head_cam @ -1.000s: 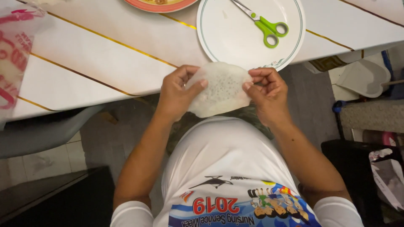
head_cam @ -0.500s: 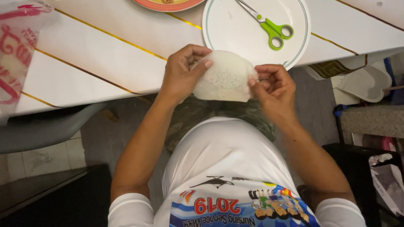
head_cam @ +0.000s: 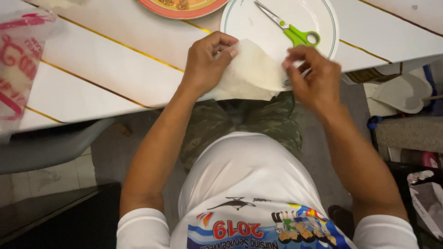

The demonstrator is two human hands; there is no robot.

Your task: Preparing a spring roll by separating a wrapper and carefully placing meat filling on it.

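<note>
A thin, pale, translucent sheet (head_cam: 251,74), like a round wrapper, is stretched between both my hands at the near edge of the white table (head_cam: 101,69). My left hand (head_cam: 207,57) pinches its left side with thumb and fingers. My right hand (head_cam: 311,76) grips its right edge. Just beyond the sheet sits a white plate (head_cam: 318,14) with green-handled scissors (head_cam: 288,27) lying on it.
A red-rimmed plate with food (head_cam: 184,7) stands at the far edge. A clear plastic bag with red print (head_cam: 20,60) lies at the left. A grey chair seat (head_cam: 50,145) is under the table's left side; clutter and a grey slipper (head_cam: 401,92) lie at the right.
Both hands have lifted the sheet from above my lap up to the table edge, closer to the white plate. The sheet now looks spread wider and flatter.
</note>
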